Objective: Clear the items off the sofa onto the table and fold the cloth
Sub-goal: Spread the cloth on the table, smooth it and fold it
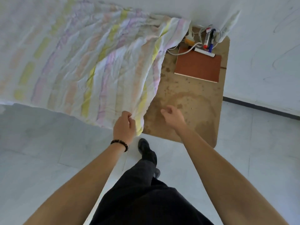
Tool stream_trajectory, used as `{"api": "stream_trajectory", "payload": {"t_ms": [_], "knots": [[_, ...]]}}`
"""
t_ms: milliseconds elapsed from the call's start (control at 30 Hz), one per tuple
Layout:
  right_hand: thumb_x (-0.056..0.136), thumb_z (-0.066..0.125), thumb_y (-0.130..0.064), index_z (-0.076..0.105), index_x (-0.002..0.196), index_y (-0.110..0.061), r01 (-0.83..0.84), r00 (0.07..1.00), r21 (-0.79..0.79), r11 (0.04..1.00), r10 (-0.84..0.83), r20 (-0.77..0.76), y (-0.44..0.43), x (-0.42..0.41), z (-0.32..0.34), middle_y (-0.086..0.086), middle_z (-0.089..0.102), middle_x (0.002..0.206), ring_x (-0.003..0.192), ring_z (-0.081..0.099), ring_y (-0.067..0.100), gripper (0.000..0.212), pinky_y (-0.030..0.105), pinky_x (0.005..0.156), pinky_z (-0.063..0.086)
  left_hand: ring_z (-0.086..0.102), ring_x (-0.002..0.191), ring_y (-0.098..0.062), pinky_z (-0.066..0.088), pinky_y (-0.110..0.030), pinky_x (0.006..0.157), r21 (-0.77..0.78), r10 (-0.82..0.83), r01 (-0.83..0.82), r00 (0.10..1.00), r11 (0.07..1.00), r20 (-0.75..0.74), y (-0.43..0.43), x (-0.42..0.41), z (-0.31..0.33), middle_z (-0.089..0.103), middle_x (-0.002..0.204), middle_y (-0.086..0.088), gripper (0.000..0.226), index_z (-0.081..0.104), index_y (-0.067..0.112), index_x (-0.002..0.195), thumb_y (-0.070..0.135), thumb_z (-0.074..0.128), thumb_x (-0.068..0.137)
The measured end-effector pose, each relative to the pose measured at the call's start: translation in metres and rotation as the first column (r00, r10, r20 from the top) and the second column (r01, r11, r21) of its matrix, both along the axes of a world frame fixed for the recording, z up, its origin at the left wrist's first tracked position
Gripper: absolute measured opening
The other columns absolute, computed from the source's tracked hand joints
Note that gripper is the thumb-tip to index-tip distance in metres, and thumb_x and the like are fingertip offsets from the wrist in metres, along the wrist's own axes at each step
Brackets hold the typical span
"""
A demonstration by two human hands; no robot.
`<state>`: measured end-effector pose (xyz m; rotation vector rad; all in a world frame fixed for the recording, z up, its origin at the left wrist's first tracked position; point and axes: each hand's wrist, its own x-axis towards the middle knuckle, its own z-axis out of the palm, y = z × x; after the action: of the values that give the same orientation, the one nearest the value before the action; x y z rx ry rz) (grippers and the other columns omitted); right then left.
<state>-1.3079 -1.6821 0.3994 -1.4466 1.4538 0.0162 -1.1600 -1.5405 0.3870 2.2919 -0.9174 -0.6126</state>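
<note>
A large crumpled cloth [90, 62] with pastel yellow, pink and purple stripes lies spread across the left and middle, and its right part drapes over the brown table [191, 98]. My left hand [124, 125], with a bead bracelet at the wrist, grips the cloth's near corner at the table's left edge. My right hand [172, 116] hovers over the near part of the table with loosely curled fingers and holds nothing. At the far end of the table lie a red-brown notebook [198, 65], two markers [209, 38] and a white cable [186, 51].
A small yellow object [189, 41] sits beside the cable, partly under the cloth's edge. The table top is stained. Pale tiled floor [259, 143] surrounds the table, with a white wall and dark skirting at right. My dark trousers and a shoe [145, 147] are below the hands.
</note>
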Motion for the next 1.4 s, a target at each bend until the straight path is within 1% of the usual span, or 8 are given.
{"api": "stream_trajectory", "payload": {"t_ms": [100, 267, 467, 633, 867, 1067, 1267, 1400], "knots": [[0.097, 0.056, -0.038, 0.064, 0.120, -0.021, 0.235, 0.935, 0.283, 0.930, -0.296, 0.194, -0.031, 0.036, 0.007, 0.003, 0.065, 0.122, 0.099, 0.063, 0.018, 0.030, 0.036, 0.082, 0.055, 0.048, 0.052, -0.024, 0.029, -0.027, 0.046, -0.013, 0.118, -0.117, 0.993, 0.993, 0.017, 0.005, 0.001, 0.000, 0.047, 0.058, 0.001, 0.002, 0.043, 0.014, 0.093, 0.013, 0.042, 0.093], [0.098, 0.057, -0.037, 0.060, 0.128, -0.011, 0.160, 0.881, 0.535, 0.829, -0.365, 0.302, -0.060, 0.074, 0.017, 0.003, 0.067, 0.121, 0.108, 0.064, 0.021, 0.040, 0.036, 0.094, 0.053, 0.055, 0.056, -0.019, 0.040, -0.032, 0.058, 0.295, -0.028, -0.031, 0.981, 0.955, 0.192, 0.001, 0.001, 0.006, 0.053, 0.062, 0.010, 0.060, 0.042, 0.019, 0.094, 0.077, 0.047, 0.077], [0.090, 0.070, -0.025, 0.045, 0.061, -0.016, 0.156, 0.867, 0.632, 0.759, -0.412, 0.282, -0.077, 0.090, 0.026, -0.002, 0.039, 0.058, 0.058, 0.054, 0.012, 0.040, 0.030, 0.070, 0.053, 0.054, 0.078, -0.024, 0.034, -0.036, 0.072, 0.463, -0.035, -0.181, 0.907, 0.868, 0.420, 0.010, -0.016, 0.008, 0.060, 0.084, -0.001, 0.034, 0.055, 0.015, 0.110, 0.030, 0.064, 0.081], [0.093, 0.063, -0.023, 0.063, 0.094, -0.013, -0.002, 0.916, 0.635, 0.772, -0.253, 0.310, -0.101, 0.057, 0.030, 0.001, 0.057, 0.080, 0.078, 0.062, 0.018, 0.009, 0.032, 0.074, 0.055, 0.048, 0.105, -0.036, 0.040, -0.043, 0.082, 0.288, 0.453, -0.546, 0.828, 0.787, 0.330, 0.012, -0.053, 0.011, 0.054, 0.115, -0.016, 0.035, 0.064, 0.011, 0.115, 0.007, 0.060, 0.080], [0.097, 0.058, -0.028, 0.061, 0.101, -0.015, -0.241, 0.965, 0.522, 0.818, 0.146, 0.218, -0.157, 0.012, 0.031, 0.002, 0.055, 0.090, 0.076, 0.058, 0.014, 0.014, 0.030, 0.070, 0.056, 0.058, 0.078, -0.032, 0.050, -0.040, 0.068, 0.271, 0.898, -0.858, 0.402, 0.437, -0.177, -0.047, -0.118, 0.032, 0.060, 0.085, -0.007, 0.030, 0.050, 0.012, 0.088, 0.041, 0.052, 0.093], [0.096, 0.064, -0.022, 0.054, 0.133, -0.010, -0.208, 0.967, 0.509, 0.835, 0.097, 0.236, -0.187, 0.022, 0.017, 0.004, 0.055, 0.118, 0.106, 0.062, 0.022, 0.040, 0.036, 0.090, 0.056, 0.061, 0.104, -0.027, 0.054, -0.037, 0.082, 0.370, 0.401, -0.917, -0.287, 0.147, -0.870, -0.101, -0.129, 0.027, 0.058, 0.118, -0.014, 0.039, 0.051, 0.008, 0.124, 0.033, 0.061, 0.094], [0.099, 0.058, -0.024, 0.042, 0.146, -0.003, -0.061, 0.918, 0.597, 0.800, -0.191, 0.349, -0.196, 0.061, -0.007, 0.011, 0.043, 0.150, 0.138, 0.043, 0.026, 0.054, 0.036, 0.109, 0.042, 0.057, 0.107, -0.021, 0.049, -0.034, 0.089, 0.380, 0.086, -0.902, -0.403, -0.205, -0.911, -0.104, -0.090, 0.004, 0.057, 0.113, -0.008, 0.033, 0.053, 0.011, 0.124, 0.021, 0.063, 0.094], [0.097, 0.060, -0.035, 0.057, 0.125, -0.010, -0.065, 0.927, 0.683, 0.728, -0.209, 0.312, -0.205, 0.084, 0.000, 0.002, 0.057, 0.128, 0.132, 0.047, 0.019, 0.037, 0.032, 0.107, 0.040, 0.060, 0.089, -0.018, 0.052, -0.029, 0.077, 0.371, 0.076, -0.875, -0.412, -0.310, -0.908, -0.093, -0.086, 0.014, 0.060, 0.094, -0.004, 0.021, 0.057, 0.012, 0.109, 0.007, 0.059, 0.089]]}}
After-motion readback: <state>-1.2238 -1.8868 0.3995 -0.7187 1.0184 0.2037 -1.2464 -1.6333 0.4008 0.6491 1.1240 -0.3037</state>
